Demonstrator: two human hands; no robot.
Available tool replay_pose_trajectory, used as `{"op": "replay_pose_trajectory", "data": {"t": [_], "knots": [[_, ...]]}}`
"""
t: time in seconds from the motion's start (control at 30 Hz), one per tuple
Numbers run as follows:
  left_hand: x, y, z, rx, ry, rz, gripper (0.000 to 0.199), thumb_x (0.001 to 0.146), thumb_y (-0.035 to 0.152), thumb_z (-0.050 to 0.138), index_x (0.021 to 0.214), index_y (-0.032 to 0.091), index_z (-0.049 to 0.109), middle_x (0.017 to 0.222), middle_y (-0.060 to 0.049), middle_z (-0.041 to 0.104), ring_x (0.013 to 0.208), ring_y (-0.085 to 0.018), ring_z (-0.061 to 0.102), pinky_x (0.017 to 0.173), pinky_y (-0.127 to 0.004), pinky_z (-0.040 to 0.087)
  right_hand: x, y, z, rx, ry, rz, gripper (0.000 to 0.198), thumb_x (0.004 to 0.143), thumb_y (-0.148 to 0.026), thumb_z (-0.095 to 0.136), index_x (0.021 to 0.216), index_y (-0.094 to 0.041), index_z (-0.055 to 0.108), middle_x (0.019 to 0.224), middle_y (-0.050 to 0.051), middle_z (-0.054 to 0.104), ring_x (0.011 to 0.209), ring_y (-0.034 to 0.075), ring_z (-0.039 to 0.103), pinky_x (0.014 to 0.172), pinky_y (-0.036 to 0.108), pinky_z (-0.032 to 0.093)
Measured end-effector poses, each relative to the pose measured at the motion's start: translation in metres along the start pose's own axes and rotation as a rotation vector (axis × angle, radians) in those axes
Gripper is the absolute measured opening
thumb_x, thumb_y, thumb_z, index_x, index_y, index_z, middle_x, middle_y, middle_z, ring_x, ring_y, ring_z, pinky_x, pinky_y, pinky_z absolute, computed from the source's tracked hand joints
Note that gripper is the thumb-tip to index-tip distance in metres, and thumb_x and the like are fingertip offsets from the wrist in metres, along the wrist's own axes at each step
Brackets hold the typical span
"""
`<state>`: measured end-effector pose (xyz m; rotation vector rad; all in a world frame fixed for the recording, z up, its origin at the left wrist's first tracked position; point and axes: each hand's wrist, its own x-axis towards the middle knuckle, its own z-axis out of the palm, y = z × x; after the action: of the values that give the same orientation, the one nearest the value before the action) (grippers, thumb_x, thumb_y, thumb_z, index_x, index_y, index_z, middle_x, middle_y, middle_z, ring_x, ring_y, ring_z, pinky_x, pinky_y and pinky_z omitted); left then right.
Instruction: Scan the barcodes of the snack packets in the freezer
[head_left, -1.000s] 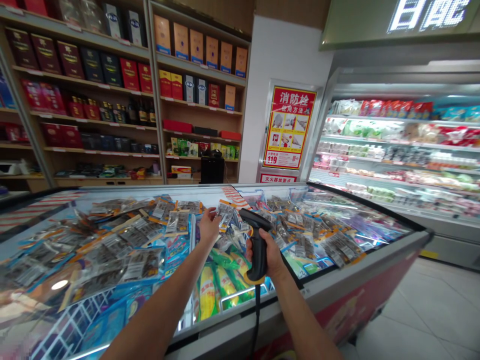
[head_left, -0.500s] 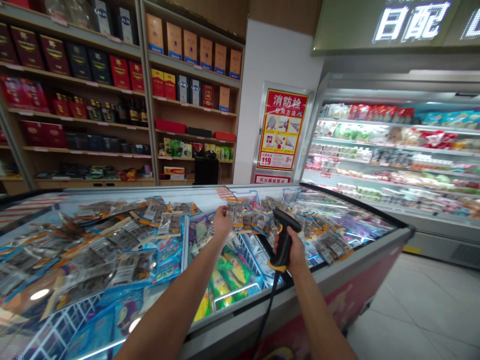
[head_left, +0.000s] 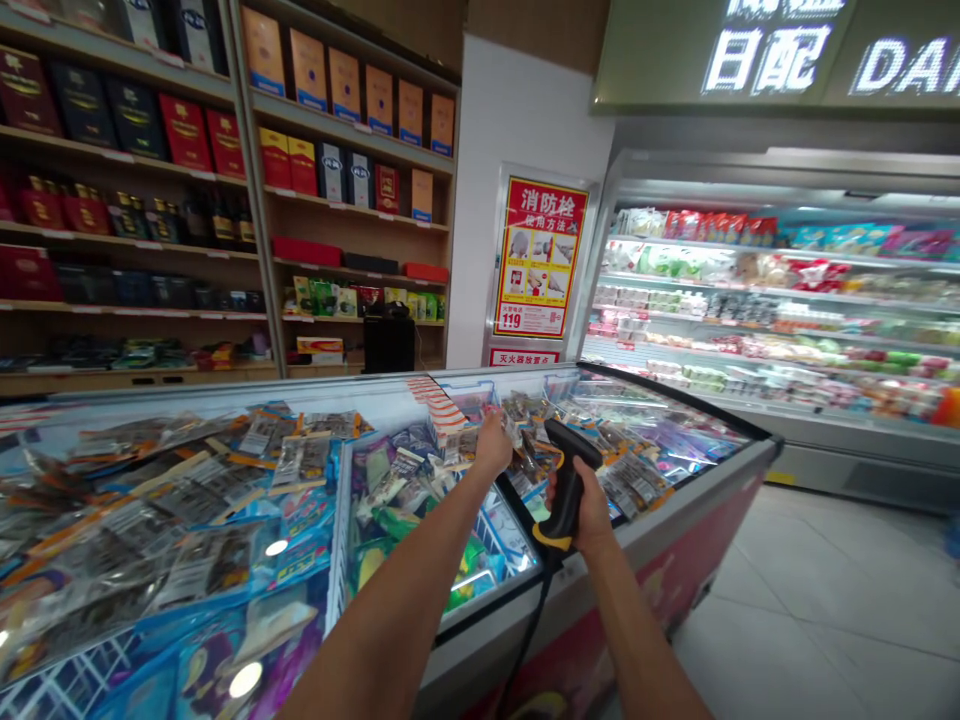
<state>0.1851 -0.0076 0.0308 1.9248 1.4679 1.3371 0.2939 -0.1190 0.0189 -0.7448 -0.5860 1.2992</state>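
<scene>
My right hand (head_left: 589,510) is wrapped around the grip of a black and yellow barcode scanner (head_left: 564,490), whose head points forward and left. A black cable (head_left: 534,630) hangs from the base of the scanner. Left of the scanner head, my left hand (head_left: 495,443) is closed over the freezer, and a small clear food packet (head_left: 514,430) juts out at its fingers. Heaped packets with orange and blue edges (head_left: 634,485) lie to the right on the freezer. Green and yellow bags (head_left: 465,560) show in the basket below my left forearm.
The chest freezer (head_left: 517,590) has glass lids and a grey front rim. More packets (head_left: 202,495) cover its left part, above blue bags and white wire baskets. Beyond stand shelves of boxes and bottles (head_left: 352,215), a red wall poster (head_left: 536,255) and a lit refrigerated display (head_left: 757,300).
The view has swung to the right. My left hand has moved right with a packet, closer to the scanner. My right hand still grips the scanner in nearly the same place.
</scene>
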Motion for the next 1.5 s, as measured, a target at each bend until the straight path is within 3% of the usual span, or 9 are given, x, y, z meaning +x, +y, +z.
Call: {"op": "replay_pose_trajectory", "data": {"t": [0.1,0.2,0.37,0.5,0.67,0.8,0.9,1.13,1.5], "knots": [[0.000,-0.018,-0.028,0.113,0.056,-0.005,0.036,0.075,0.008,0.041,0.109,0.017,0.051,0.116,-0.007,0.052,0.111,-0.017,0.043,0.095,-0.030,0.031,-0.003,0.008,0.014,-0.006,-0.063,0.009,0.025,0.066,-0.040,0.054,0.076,-0.017,0.052,0.049,-0.003,0.054,0.038,0.009,0.048,0.034,0.018,0.037],[-0.005,-0.046,-0.077,0.248,0.158,-0.083,0.039,0.073,0.007,0.039,0.110,0.013,0.050,0.117,-0.009,0.051,0.114,-0.019,0.040,0.095,-0.030,0.030,-0.004,0.022,0.033,-0.003,-0.126,0.064,0.025,0.066,-0.039,0.054,0.077,-0.017,0.052,0.047,-0.003,0.054,0.036,0.008,0.047,0.032,0.018,0.036],[-0.029,-0.091,-0.161,0.470,0.391,-0.326,0.040,0.072,0.012,0.040,0.112,0.012,0.046,0.126,-0.017,0.039,0.118,-0.031,0.031,0.093,-0.050,0.024,-0.003,0.051,0.068,-0.027,-0.264,0.193,0.027,0.066,-0.041,0.053,0.073,-0.016,0.052,0.047,-0.002,0.054,0.035,0.010,0.047,0.032,0.019,0.036],[-0.045,-0.114,-0.192,0.538,0.502,-0.478,0.039,0.072,0.016,0.042,0.111,0.011,0.046,0.124,-0.021,0.038,0.117,-0.036,0.029,0.089,-0.054,0.024,-0.003,0.067,0.083,-0.050,-0.334,0.236,0.028,0.065,-0.042,0.053,0.075,-0.015,0.053,0.045,-0.002,0.054,0.034,0.010,0.047,0.031,0.019,0.035],[-0.044,-0.128,-0.188,0.472,0.490,-0.483,0.047,0.064,0.021,0.053,0.110,0.010,0.046,0.110,-0.021,0.050,0.107,-0.037,0.042,0.083,-0.051,0.032,-0.003,0.071,0.080,-0.031,-0.347,0.310,0.030,0.066,-0.043,0.052,0.077,-0.014,0.055,0.049,-0.001,0.056,0.037,0.010,0.048,0.033,0.020,0.036],[-0.035,-0.127,-0.170,0.333,0.455,-0.366,0.054,0.064,0.017,0.054,0.116,0.014,0.041,0.106,-0.012,0.055,0.100,-0.024,0.051,0.082,-0.034,0.039,-0.005,0.070,0.077,-0.014,-0.340,0.363,0.030,0.068,-0.043,0.050,0.068,-0.014,0.055,0.049,0.000,0.055,0.037,0.009,0.048,0.034,0.020,0.037],[-0.031,-0.119,-0.155,0.231,0.424,-0.280,0.058,0.065,0.016,0.053,0.121,0.016,0.036,0.103,-0.008,0.058,0.093,-0.018,0.055,0.079,-0.028,0.041,-0.008,0.069,0.081,-0.028,-0.333,0.380,0.029,0.067,-0.042,0.050,0.067,-0.014,0.054,0.048,0.000,0.055,0.036,0.009,0.048,0.034,0.020,0.036],[-0.031,-0.103,-0.129,0.126,0.346,-0.174,0.059,0.063,0.015,0.054,0.120,0.017,0.039,0.093,-0.005,0.060,0.085,-0.017,0.057,0.075,-0.027,0.042,-0.013,0.069,0.083,-0.024,-0.334,0.342,0.029,0.064,-0.043,0.054,0.073,-0.015,0.052,0.048,-0.002,0.055,0.035,0.009,0.047,0.033,0.019,0.034],[-0.036,-0.095,-0.125,0.126,0.309,-0.168,0.061,0.065,0.015,0.052,0.123,0.014,0.035,0.097,-0.006,0.059,0.088,-0.017,0.055,0.078,-0.026,0.040,-0.013,0.068,0.081,0.005,-0.354,0.306,0.029,0.064,-0.042,0.053,0.073,-0.015,0.053,0.048,-0.002,0.055,0.036,0.009,0.047,0.033,0.019,0.035]]}}
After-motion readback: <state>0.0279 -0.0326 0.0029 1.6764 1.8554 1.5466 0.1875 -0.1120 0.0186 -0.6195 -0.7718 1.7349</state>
